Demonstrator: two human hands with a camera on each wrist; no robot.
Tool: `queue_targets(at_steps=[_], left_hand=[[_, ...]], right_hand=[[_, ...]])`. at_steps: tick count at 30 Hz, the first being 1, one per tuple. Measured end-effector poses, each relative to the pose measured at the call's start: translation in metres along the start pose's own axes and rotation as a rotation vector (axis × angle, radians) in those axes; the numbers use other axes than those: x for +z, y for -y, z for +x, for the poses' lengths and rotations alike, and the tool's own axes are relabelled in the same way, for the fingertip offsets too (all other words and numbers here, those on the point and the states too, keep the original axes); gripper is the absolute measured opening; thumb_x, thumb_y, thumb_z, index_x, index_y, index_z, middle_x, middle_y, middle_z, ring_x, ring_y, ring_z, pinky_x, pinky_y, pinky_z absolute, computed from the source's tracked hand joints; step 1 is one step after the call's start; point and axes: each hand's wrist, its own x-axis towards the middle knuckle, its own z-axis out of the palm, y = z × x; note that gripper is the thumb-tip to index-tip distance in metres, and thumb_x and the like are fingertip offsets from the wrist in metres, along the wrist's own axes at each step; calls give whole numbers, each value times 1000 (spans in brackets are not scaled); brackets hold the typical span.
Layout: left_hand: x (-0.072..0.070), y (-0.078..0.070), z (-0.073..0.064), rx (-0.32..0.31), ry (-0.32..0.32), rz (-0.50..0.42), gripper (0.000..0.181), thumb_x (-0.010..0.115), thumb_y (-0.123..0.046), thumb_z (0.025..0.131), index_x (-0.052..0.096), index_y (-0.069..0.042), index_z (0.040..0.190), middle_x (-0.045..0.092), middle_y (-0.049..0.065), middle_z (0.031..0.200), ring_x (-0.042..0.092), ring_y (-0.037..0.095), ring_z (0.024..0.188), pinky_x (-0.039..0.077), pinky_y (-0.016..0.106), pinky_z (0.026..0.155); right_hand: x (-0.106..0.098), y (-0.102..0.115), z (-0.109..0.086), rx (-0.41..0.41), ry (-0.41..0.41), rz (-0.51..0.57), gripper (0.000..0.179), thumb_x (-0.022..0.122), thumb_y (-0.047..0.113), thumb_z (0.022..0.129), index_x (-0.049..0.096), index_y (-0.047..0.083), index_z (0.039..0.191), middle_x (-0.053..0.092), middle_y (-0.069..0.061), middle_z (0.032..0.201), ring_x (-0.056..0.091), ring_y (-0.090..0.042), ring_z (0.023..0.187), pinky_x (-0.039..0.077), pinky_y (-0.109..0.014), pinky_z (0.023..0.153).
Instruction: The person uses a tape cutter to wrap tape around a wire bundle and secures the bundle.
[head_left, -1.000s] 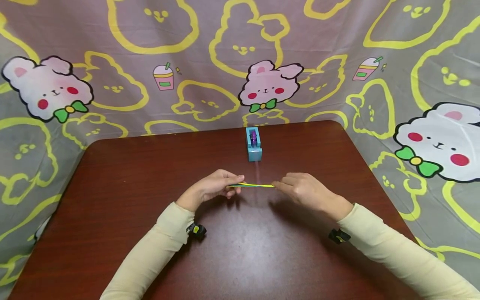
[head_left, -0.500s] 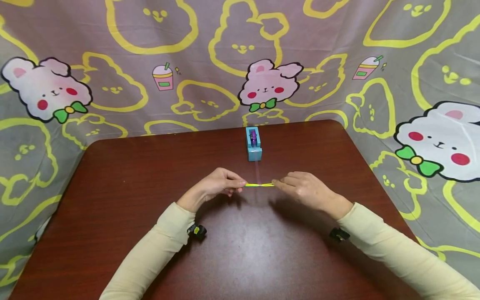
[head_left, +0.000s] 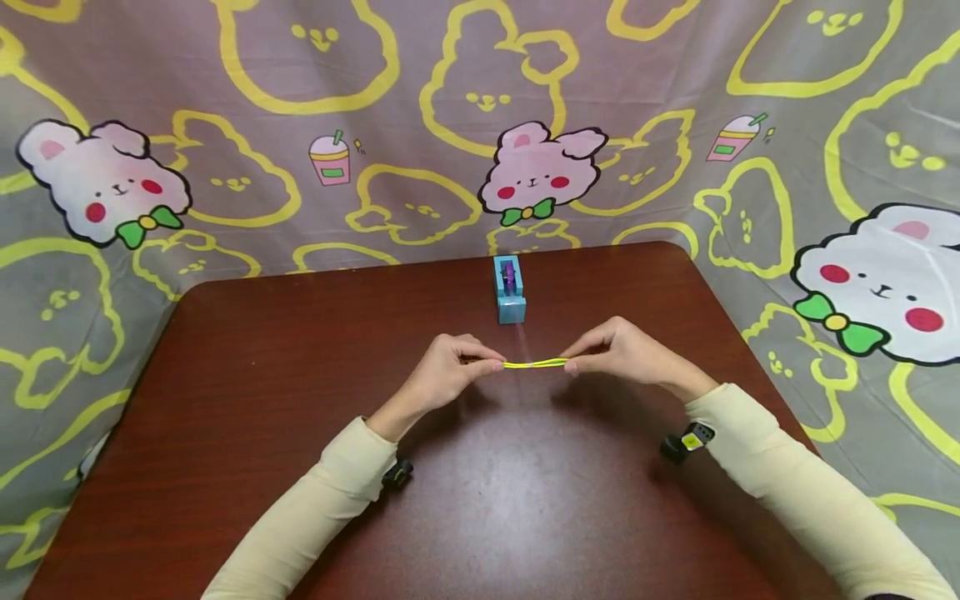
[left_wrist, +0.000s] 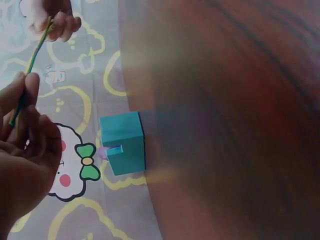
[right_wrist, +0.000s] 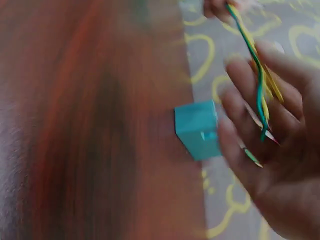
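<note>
A thin bundle of yellow and green wires (head_left: 531, 364) stretches between the two hands over the table, with a small pale spot at its middle. My left hand (head_left: 450, 365) pinches the bundle's left end between thumb and fingers. At the other end my right hand (head_left: 628, 350) holds the wires with thumb and forefinger. In the right wrist view the loose wire ends (right_wrist: 263, 107) lie across the right hand's spread fingers, blurred. Just behind stands a blue tape dispenser (head_left: 512, 310) with a purple roll, and a faint clear strip (head_left: 522, 340) runs from it toward the wires.
The dark brown wooden table (head_left: 315, 333) carries the dispenser near its back edge. A patterned curtain (head_left: 420, 92) with cartoon bears and rabbits hangs behind and along both sides.
My left hand has slid right and now pinches the wires' end. The right hand has turned, bringing its thumb into view below the forefinger. The bundle has shifted slightly right.
</note>
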Motion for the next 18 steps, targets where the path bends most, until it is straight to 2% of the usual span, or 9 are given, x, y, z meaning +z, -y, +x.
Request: queue_targets(at_steps=[1, 4, 7, 9, 12, 18], left_hand=[[1, 1, -1, 38, -14, 20, 5, 80, -6, 86, 82, -5, 90, 71, 0, 79, 58, 16, 71, 44, 25, 57], [2, 3, -2, 155, -37, 76, 6, 80, -5, 85, 82, -5, 91, 72, -2, 78, 56, 12, 71, 44, 27, 58], [2, 7, -3, 254, -39, 117, 8, 80, -3, 84, 82, -4, 92, 74, -1, 80, 57, 12, 74, 45, 29, 61], [2, 9, -3, 304, -39, 147, 9, 80, -2, 84, 82, -4, 92, 74, -1, 81, 58, 12, 75, 46, 30, 63], [2, 12, -4, 355, -38, 199, 9, 80, -1, 83, 82, -4, 92, 74, -2, 81, 59, 11, 77, 48, 28, 66], [1, 12, -4, 442, -36, 281, 11, 82, 1, 81, 82, -4, 91, 73, 0, 80, 60, 12, 76, 47, 24, 66]], right_hand=[[-3, -4, 0, 43, 39, 81, 18, 75, 13, 93, 78, 0, 105, 76, -7, 87, 68, -40, 80, 58, -41, 72], [-9, -18, 1, 145, 159, 349, 21, 62, 12, 101, 74, -4, 106, 74, -12, 83, 68, -34, 80, 57, -41, 75], [-9, -31, 0, 244, 252, 668, 26, 50, 10, 106, 74, 0, 106, 73, -9, 82, 67, -23, 77, 56, -34, 73], [-7, -39, 0, 296, 297, 825, 29, 47, 9, 107, 75, 2, 104, 72, -7, 81, 66, -17, 76, 54, -29, 70], [-3, -44, -1, 338, 338, 922, 31, 45, 13, 108, 74, 1, 105, 73, -4, 81, 66, -14, 75, 52, -26, 65], [3, -43, 1, 348, 376, 965, 31, 44, 9, 108, 73, -2, 106, 74, -4, 84, 69, -13, 76, 55, -24, 63]])
